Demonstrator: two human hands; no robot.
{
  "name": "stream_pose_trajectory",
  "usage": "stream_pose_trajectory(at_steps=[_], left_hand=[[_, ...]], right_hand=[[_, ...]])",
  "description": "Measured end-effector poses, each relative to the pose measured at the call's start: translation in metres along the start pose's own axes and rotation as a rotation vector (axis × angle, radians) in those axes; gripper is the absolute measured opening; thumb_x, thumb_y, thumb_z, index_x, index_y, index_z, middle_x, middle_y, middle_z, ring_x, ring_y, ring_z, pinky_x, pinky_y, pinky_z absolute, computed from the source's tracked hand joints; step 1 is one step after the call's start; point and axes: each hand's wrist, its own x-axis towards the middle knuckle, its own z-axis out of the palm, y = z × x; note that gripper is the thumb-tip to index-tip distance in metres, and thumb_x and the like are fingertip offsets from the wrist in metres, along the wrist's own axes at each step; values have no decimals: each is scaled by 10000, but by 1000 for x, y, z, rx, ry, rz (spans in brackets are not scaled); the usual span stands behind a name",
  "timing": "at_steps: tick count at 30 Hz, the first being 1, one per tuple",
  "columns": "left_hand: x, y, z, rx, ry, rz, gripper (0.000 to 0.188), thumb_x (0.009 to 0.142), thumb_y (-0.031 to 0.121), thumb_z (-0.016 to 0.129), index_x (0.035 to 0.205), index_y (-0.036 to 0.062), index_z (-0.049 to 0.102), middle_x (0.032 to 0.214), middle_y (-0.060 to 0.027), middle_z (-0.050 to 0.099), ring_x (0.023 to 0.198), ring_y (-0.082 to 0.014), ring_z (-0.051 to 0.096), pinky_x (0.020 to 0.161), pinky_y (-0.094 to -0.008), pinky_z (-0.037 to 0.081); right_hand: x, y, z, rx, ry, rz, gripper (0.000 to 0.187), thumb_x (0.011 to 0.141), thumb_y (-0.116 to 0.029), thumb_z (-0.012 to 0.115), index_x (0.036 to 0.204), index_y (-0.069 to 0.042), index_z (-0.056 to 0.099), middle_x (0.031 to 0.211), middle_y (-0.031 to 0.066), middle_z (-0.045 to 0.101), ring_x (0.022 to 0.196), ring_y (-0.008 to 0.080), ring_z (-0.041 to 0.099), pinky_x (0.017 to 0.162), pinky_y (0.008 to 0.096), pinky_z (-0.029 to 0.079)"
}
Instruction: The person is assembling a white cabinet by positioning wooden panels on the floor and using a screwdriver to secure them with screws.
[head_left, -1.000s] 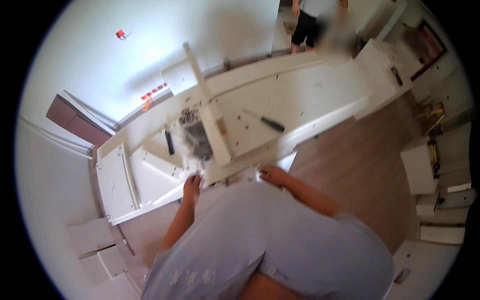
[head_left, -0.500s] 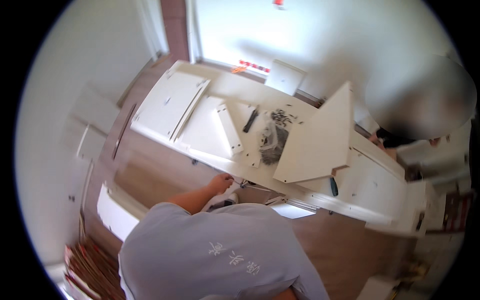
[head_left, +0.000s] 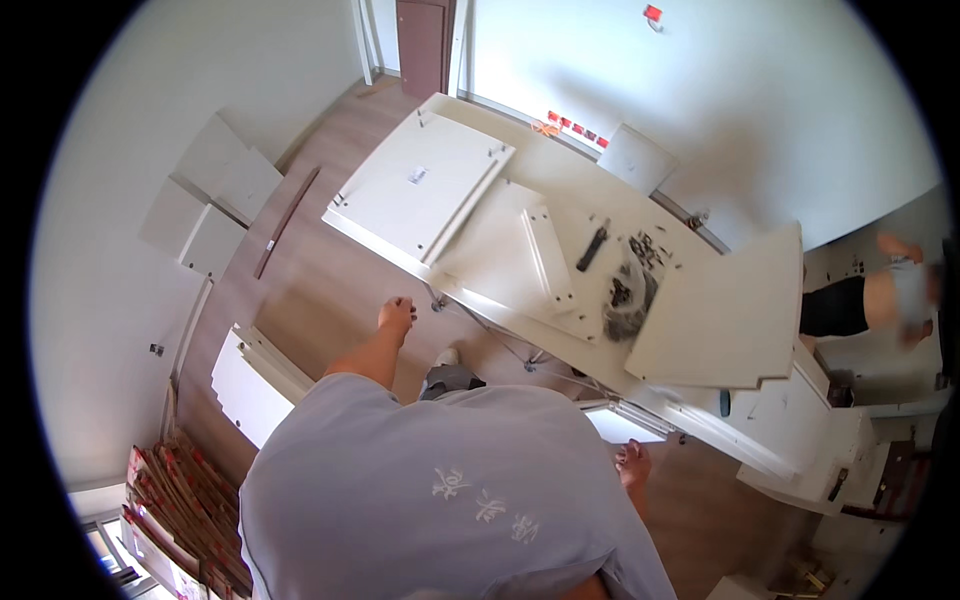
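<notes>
My left hand hangs over the floor short of the table's near edge, its fingers loosely bent and nothing visible in them. My right hand is low on the right, beside a bright white panel under the table edge. Its fingers are slightly curled and apart, and I see nothing held. Neither hand touches the long white table. On it lie stacked white panels, a narrow white board, a black tool, a plastic bag of dark small parts and a large white panel.
More white boards stand on the floor at my left. Flattened cardboard is piled behind them. Boards lean on the left wall, near a dark strip on the floor. Another person is at the far right.
My left hand has drawn back from the table edge and shifted left. My right hand has come into view. The view has turned, so the table sits further right; the other person shows more fully.
</notes>
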Motion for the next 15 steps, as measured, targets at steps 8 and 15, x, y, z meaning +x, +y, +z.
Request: stream_pose_trajectory(at_steps=[8,15], left_hand=[[109,101,-26,-761,-49,-242,353,1031,327,653,1262,66,593,1133,-76,645,942,-210,648,807,-380,571],[141,117,-19,-931,-82,-387,331,988,286,728,1238,100,617,1201,-90,675,1037,-275,689,850,-437,615]], right_hand=[[-42,-16,144,-185,-81,55,198,975,-201,651,1144,-103,687,871,30,632,706,143,585,624,305,475],[-66,-28,192,-470,-46,86,225,979,-214,649,1159,-89,698,892,49,664,737,151,618,634,311,495]])
